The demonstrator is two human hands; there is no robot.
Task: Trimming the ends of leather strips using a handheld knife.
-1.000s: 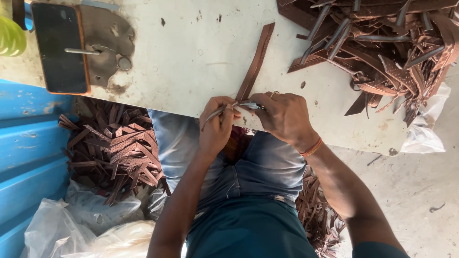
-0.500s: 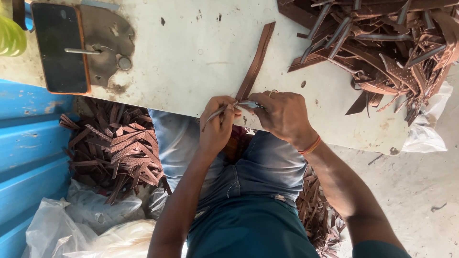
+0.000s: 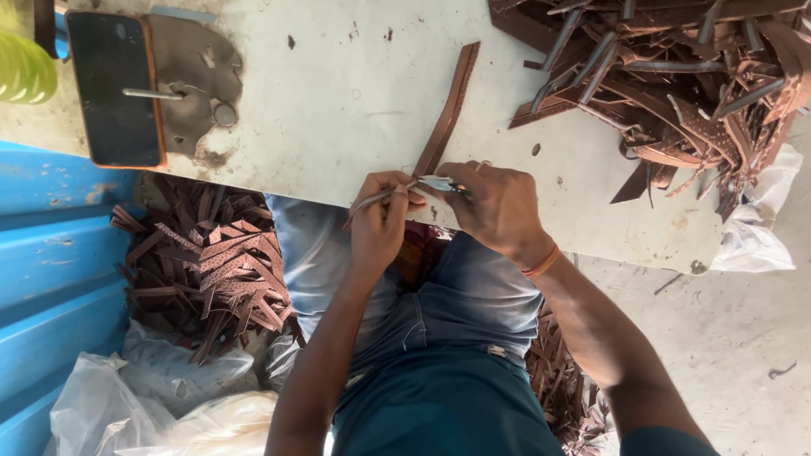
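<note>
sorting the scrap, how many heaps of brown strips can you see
3: one heap on the table's far right, one on the floor left of the legs, one partly hidden by the right arm.

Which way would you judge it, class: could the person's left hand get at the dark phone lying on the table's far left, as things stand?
Probably yes. The left hand is at the table edge, and bare tabletop lies between it and the phone. But it is pinching a thin tool, so it isn't free.
</note>
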